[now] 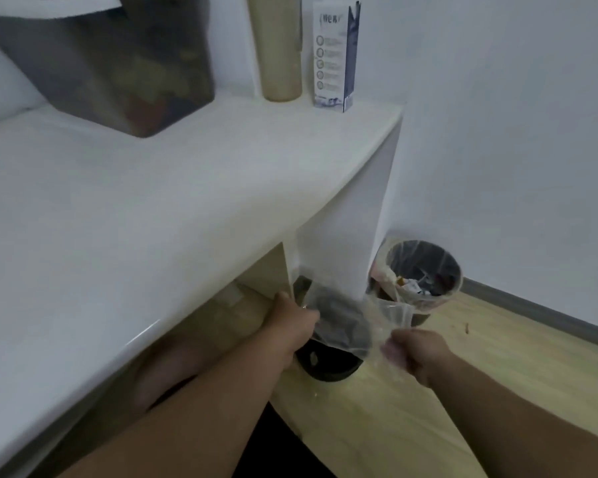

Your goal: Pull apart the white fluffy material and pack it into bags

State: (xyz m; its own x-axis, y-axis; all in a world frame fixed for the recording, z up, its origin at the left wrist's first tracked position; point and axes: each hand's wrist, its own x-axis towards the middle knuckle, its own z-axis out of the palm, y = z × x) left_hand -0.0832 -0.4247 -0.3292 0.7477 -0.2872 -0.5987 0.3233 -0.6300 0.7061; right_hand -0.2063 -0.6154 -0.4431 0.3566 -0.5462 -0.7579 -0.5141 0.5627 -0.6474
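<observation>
A clear plastic bag (351,320) hangs in the air beside the desk's right end, above the floor. My left hand (296,322) grips the bag's left edge, just below the desk top. My right hand (416,351) pinches its right edge, with the fingers curled round the film. The bag is stretched between the two hands and looks see-through, with a dark round object (328,362) on the floor showing behind it. No white fluffy material is visible in the bag.
A white desk (125,215) fills the left. On it stand a dark translucent bin (111,60), a beige roll (278,46) and a white-and-blue carton (335,56). A lined waste bin (423,270) stands by the wall on the wooden floor (497,339).
</observation>
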